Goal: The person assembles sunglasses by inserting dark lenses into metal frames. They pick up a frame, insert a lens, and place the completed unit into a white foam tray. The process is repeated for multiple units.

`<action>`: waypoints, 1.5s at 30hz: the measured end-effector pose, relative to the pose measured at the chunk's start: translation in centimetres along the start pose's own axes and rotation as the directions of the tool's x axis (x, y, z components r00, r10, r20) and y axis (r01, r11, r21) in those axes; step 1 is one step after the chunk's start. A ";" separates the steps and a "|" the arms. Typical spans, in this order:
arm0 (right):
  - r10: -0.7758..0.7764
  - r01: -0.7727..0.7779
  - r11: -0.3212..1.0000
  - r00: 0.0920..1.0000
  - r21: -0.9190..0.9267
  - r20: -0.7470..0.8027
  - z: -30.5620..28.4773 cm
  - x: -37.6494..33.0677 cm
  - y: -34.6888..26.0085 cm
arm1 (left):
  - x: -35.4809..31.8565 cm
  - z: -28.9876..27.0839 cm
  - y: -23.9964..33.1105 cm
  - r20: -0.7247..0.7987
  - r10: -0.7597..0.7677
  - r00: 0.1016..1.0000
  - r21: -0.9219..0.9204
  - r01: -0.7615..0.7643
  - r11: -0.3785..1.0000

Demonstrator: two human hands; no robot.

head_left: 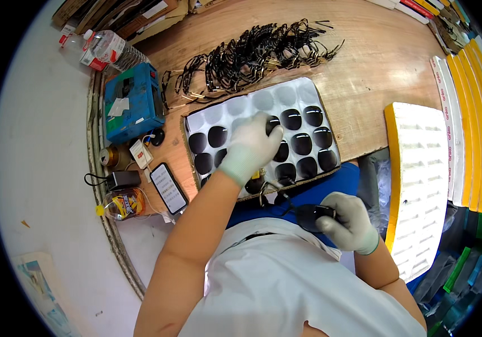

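A shallow cardboard tray [333, 163] with a white moulded insert lies at the table's near edge. Several dark sunglass lenses [301, 144] sit in its pockets; some far pockets hold none. Over the tray's middle, my gloved left hand [252, 140] has thumb and fingers closed around the edges of a dark lens [273, 123]. Lower right, above my lap, my gloved right hand [350, 220] grips a pair of sunglasses [308, 217] with a dark lens and a thin temple reaching left toward the tray. Part of that frame blends into the dark background.
A pile of black eyeglass frames [258, 53] lies behind the tray. At left are a blue box [131, 104], a phone [168, 188], a bottle [124, 203] and a can [109, 156]. A white slotted foam tray [418, 185] stands at right, beside stacked yellow-and-white trays [474, 123].
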State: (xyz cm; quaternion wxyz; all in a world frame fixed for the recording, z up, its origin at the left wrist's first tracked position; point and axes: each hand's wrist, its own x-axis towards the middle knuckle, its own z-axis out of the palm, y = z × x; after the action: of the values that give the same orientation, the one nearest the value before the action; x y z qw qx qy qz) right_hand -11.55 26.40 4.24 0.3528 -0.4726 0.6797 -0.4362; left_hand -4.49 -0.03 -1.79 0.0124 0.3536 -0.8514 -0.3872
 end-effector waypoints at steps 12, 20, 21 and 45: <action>0.083 0.069 0.886 0.949 0.458 -0.305 5.5 -0.3 -1.9 | -2.1 1.8 -4.0 -0.165 -0.031 0.986 -0.201 -0.003 0.980; 0.224 -0.251 0.844 0.968 0.475 0.112 6.7 0.7 -2.8 | -16.7 -4.3 -4.3 0.236 0.237 0.942 -0.953 0.176 0.247; 0.153 -0.212 0.886 0.973 0.412 0.171 7.4 1.8 -4.1 | -17.1 -4.4 -4.5 0.192 0.228 0.955 -0.951 0.123 0.285; 0.113 -0.207 0.856 0.969 0.475 0.218 10.8 1.0 -5.2 | -20.6 -4.7 -6.5 0.168 0.261 0.951 -0.975 0.122 0.184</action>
State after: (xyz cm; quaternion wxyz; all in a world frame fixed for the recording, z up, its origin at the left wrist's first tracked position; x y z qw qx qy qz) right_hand -0.44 21.73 5.01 0.5575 -0.3463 0.5474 -0.5192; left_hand 16.18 6.60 2.35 0.1246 0.1613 -0.4141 -0.8871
